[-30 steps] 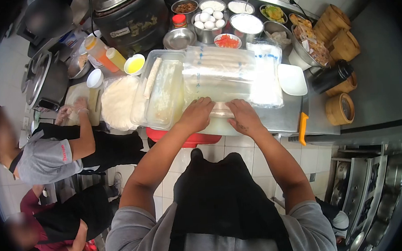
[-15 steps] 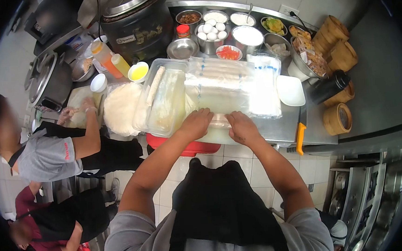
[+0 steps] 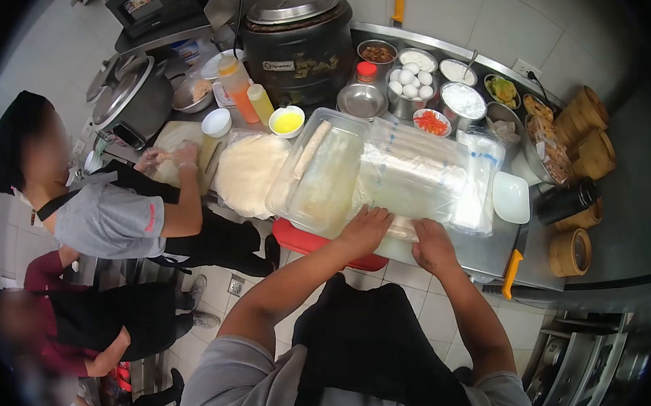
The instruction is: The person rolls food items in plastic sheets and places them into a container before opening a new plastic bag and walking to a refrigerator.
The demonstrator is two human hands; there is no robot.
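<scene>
A pale, plastic-wrapped roll (image 3: 402, 228) lies near the front edge of the steel table. My left hand (image 3: 367, 231) is closed around its left end, and my right hand (image 3: 433, 246) grips the right end. Just beyond them, clear plastic wrap (image 3: 406, 171) is spread out with long rolls under or inside its far part. To the left, a clear plastic tray (image 3: 325, 195) holds one pale roll (image 3: 312, 149) along its left side. Folded plastic bags (image 3: 477, 181) lie to the right of the wrap.
A co-worker (image 3: 107, 211) in plastic gloves handles food at left, beside flat dough (image 3: 253, 174). Behind are a black pot (image 3: 298, 50), a bowl of eggs (image 3: 410, 84) and other bowls. A white dish (image 3: 511, 197), black bottle (image 3: 567, 201), orange handle (image 3: 511, 273) and steamers (image 3: 570, 252) are at right.
The camera view has turned and shifted, so the table appears lower and farther right. Both my hands remain on the roll, now slightly closer to the tabletop's front edge.
</scene>
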